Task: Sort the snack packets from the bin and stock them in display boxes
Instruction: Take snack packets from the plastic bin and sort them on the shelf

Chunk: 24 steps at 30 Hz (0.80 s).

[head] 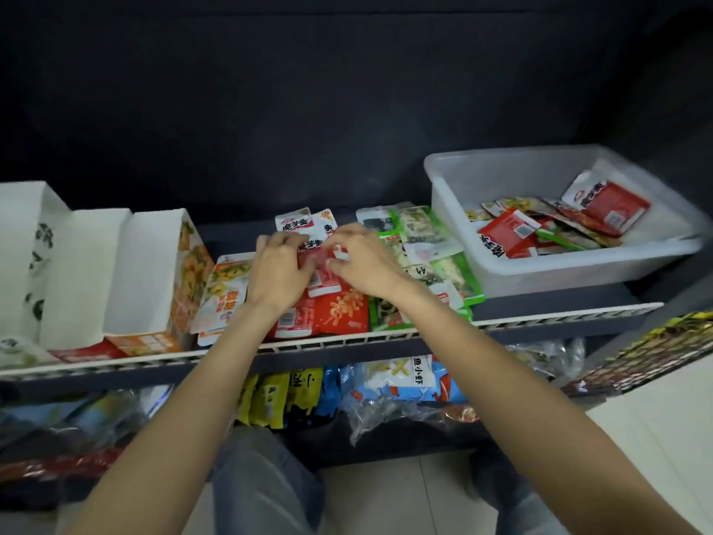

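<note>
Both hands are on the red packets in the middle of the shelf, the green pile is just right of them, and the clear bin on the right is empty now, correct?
Not quite. The head view shows the clear bin with packets inside it. The rest holds: left hand and right hand on the red packets, green pile just right.

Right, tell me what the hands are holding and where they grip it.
Both the left hand and right hand pinch one red packet atop the red pile, left fingers on its left side, right fingers on its upper right edge.
</note>
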{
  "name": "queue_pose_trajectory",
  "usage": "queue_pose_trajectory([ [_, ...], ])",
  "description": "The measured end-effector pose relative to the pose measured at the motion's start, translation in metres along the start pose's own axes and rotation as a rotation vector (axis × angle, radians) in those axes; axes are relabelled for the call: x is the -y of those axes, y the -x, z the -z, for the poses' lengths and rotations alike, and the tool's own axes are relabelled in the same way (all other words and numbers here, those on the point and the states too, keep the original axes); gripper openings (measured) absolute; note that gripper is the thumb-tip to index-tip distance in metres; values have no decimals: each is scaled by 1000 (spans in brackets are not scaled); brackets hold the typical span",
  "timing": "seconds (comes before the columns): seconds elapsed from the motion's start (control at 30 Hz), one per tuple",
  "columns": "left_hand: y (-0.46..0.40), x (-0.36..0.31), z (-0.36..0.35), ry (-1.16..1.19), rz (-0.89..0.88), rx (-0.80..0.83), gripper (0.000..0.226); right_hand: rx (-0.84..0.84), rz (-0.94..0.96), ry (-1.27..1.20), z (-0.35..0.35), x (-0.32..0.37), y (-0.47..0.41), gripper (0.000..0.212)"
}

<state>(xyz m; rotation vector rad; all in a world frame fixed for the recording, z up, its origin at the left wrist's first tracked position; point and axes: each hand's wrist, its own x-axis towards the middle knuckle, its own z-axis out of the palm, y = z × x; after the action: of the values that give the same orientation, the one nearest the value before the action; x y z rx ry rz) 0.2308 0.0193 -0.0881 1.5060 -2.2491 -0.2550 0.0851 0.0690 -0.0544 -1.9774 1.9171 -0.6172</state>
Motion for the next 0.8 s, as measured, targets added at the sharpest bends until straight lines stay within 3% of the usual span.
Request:
queue_pose_trajectory([
  [0.1, -7, -37, 9, 57, -81, -74, 33, -87, 59, -82, 53, -18, 22, 33],
  [0.2, -20, -92, 6, 241, -235, -83, 26, -156, -17, -236, 107, -58, 34, 33],
  [0.27, -33, -129, -1, 387, -327, -40, 23, -200, -85, -172, 134, -96, 33, 32],
  [0.37, -58, -181, -17, 500, -415, 85, 22, -90, -255, 63, 159, -154, 30, 37],
  [0.47, -88, -228, -41, 357, -442, 328, 32, 103, -424, 308, 168, -203, 26, 52],
  [0.57, -112, -261, -69, 80, -439, 522, 51, 272, -511, 388, 169, -227, 27, 69],
  [0.67, -125, -273, -96, -90, -375, 727, 54, 345, -491, 451, 170, -241, 29, 61],
  [0.8, -132, -276, -111, -217, -361, 719, 65, 339, -471, 410, 170, -249, 31, 54],
])
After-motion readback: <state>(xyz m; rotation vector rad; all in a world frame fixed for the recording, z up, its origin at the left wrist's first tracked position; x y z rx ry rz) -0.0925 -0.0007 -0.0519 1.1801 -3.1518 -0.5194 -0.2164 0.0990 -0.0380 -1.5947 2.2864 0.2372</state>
